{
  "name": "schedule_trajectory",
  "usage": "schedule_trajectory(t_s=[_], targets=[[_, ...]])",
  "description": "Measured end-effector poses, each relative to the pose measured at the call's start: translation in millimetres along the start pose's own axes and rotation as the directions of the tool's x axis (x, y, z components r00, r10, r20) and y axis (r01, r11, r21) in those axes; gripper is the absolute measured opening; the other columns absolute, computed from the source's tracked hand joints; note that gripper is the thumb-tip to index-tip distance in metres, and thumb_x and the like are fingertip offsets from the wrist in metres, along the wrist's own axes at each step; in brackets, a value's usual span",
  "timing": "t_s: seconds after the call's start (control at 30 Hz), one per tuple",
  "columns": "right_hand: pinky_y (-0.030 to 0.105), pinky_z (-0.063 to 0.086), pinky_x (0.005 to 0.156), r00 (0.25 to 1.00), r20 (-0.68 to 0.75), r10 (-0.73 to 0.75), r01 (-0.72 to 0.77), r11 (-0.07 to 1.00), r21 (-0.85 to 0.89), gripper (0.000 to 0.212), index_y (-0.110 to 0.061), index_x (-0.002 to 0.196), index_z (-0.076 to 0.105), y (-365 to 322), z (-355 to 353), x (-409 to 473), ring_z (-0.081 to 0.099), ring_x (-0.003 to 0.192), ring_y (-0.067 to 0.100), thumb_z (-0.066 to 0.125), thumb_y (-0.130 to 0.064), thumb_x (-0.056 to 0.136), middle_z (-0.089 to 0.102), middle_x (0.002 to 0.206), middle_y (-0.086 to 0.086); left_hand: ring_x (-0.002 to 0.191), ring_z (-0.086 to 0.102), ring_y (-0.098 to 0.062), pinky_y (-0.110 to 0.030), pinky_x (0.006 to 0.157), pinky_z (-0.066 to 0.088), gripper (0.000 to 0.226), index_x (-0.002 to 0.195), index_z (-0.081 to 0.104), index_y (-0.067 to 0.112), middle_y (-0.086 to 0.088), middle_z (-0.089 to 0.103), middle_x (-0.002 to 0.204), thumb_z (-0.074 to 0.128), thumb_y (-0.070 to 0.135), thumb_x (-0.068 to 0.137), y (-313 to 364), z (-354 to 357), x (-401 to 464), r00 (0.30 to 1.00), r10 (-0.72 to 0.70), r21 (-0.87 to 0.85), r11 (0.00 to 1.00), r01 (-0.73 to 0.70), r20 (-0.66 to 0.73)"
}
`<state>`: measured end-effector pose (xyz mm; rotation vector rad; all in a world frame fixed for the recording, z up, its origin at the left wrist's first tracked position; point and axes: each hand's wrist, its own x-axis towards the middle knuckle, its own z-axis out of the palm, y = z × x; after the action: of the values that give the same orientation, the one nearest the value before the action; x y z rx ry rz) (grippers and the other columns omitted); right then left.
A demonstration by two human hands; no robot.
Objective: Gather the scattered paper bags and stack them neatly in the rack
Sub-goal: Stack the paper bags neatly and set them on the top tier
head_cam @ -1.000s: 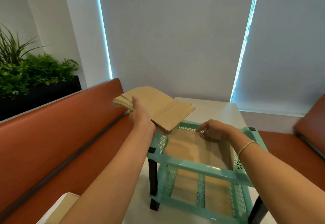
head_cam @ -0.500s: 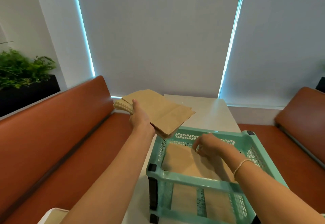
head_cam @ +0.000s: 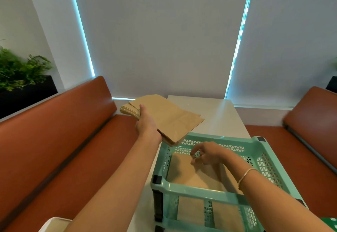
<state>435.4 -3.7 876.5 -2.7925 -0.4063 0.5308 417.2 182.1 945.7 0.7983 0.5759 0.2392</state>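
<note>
While left hand (head_cam: pixel 147 126) grips bag stack (head_cam: pixel 167 118) | rack (head_cam: pixel 259 151) top tier: flat bags (head_cam: pixel 191 173) | right hand (head_cam: pixel 206 154) loose, empty

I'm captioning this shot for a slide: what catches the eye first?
The mint-green rack on the table, brown paper bags lying flat in its top tier. At its far left corner the left hand grips a thick stack of paper bags, while the right hand hovers over the tier, fingers loosely curled.

left hand (head_cam: pixel 148 125) holding paper bags (head_cam: pixel 164 118), right hand (head_cam: pixel 205 153) over mint rack (head_cam: pixel 255 146)
</note>
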Motion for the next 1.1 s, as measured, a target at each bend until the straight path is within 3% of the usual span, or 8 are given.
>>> schedule_trajectory(t_s=[0.27, 0.37, 0.43, 0.53, 0.73, 0.87, 1.0, 1.1], targets=[[0.027, 0.046, 0.088, 0.997, -0.041, -0.072, 0.078, 0.978, 0.195, 0.027, -0.019, 0.116, 0.064, 5.2, -11.7, -6.0, 0.057, 0.101, 0.016, 0.058, -0.028, 0.092, 0.062, 0.115, -0.001, 0.071, 0.064, -0.023, -0.033, 0.062, 0.054, 0.043, 0.112, 0.052, 0.016, -0.003, 0.063, 0.085, 0.056, 0.051, 0.088, -12.1, 6.4, -6.9, 1.000, 0.005, 0.000, 1.000, -0.005, -0.023], [0.029, 0.047, 0.067, 0.979, -0.194, 0.064, 0.091, 0.713, 0.696, 0.018, -0.008, 0.100, 0.065, 11.6, -47.0, -11.5, 0.054, 0.065, 0.016, 0.048, -0.008, 0.096, 0.063, 0.081, 0.005, 0.070, 0.063, -0.021, -0.033, 0.062, 0.053, 0.042, 0.110, 0.054, 0.014, -0.002, 0.062, 0.080, 0.056, 0.050, 0.088, -15.2, 7.5, -12.1, 0.999, 0.027, 0.030, 0.999, -0.027, -0.031], [0.030, 0.048, 0.062, 0.935, -0.294, 0.196, 0.136, 0.569, 0.811, 0.020, -0.006, 0.105, 0.063, 12.0, -74.8, -14.9, 0.053, 0.059, 0.018, 0.045, -0.010, 0.098, 0.060, 0.074, 0.007, 0.071, 0.064, -0.021, -0.033, 0.066, 0.053, 0.046, 0.111, 0.056, 0.012, -0.002, 0.063, 0.080, 0.057, 0.052, 0.087, -16.5, 8.7, -16.8, 0.999, 0.035, 0.048, 0.998, -0.034, -0.016], [0.027, 0.045, 0.062, 0.937, -0.336, 0.092, 0.219, 0.596, 0.773, 0.029, -0.009, 0.110, 0.063, -6.1, -101.1, -22.5, 0.053, 0.067, 0.016, 0.046, -0.029, 0.098, 0.060, 0.083, 0.004, 0.073, 0.065, -0.023, -0.032, 0.063, 0.053, 0.051, 0.114, 0.055, 0.010, -0.004, 0.065, 0.086, 0.059, 0.053, 0.085, -22.2, 11.0, -25.7, 0.999, 0.038, 0.063, 0.997, -0.038, 0.004], [0.036, 0.048, 0.081, 0.906, -0.423, -0.007, 0.162, 0.930, 0.331, 0.032, -0.008, 0.104, 0.068, -40.8, -92.3, -26.2, 0.058, 0.089, 0.023, 0.063, -0.034, 0.086, 0.066, 0.100, 0.008, 0.091, 0.065, -0.029, -0.038, 0.080, 0.053, 0.062, 0.123, 0.056, 0.009, -0.008, 0.066, 0.102, 0.049, 0.059, 0.087, -30.1, 20.4, -36.7, 0.997, 0.061, 0.081, 0.995, -0.066, 0.054], [0.033, 0.045, 0.084, 0.843, -0.538, 0.020, 0.185, 0.928, 0.323, 0.031, -0.013, 0.111, 0.067, -45.3, -88.1, -27.0, 0.056, 0.096, 0.019, 0.069, -0.024, 0.082, 0.066, 0.108, 0.003, 0.093, 0.061, -0.028, -0.036, 0.083, 0.050, 0.066, 0.123, 0.056, 0.013, -0.009, 0.064, 0.105, 0.030, 0.065, 0.091, -28.9, 19.7, -40.2, 0.995, 0.063, 0.055, 0.996, -0.068, 0.078], [0.024, 0.047, 0.067, 0.847, -0.528, 0.066, 0.186, 0.893, 0.410, 0.028, -0.015, 0.108, 0.069, -51.0, -88.0, -29.4, 0.056, 0.080, 0.012, 0.069, -0.016, 0.080, 0.065, 0.103, 0.001, 0.098, 0.060, -0.028, -0.032, 0.080, 0.046, 0.065, 0.126, 0.053, 0.010, -0.012, 0.062, 0.114, 0.024, 0.059, 0.096, -29.5, 17.6, -43.2, 0.997, 0.071, 0.070, 0.995, -0.074, 0.037], [0.033, 0.051, 0.082, 0.863, -0.492, 0.116, 0.135, 0.885, 0.446, 0.039, -0.013, 0.113, 0.066, -52.0, -86.9, -28.0, 0.057, 0.095, 0.019, 0.074, -0.020, 0.075, 0.063, 0.111, 0.004, 0.103, 0.060, -0.031, -0.034, 0.084, 0.047, 0.062, 0.124, 0.053, 0.012, -0.011, 0.062, 0.114, 0.024, 0.058, 0.096, -29.3, 18.5, -43.4, 0.998, 0.058, 0.072, 0.996, -0.060, 0.032]])
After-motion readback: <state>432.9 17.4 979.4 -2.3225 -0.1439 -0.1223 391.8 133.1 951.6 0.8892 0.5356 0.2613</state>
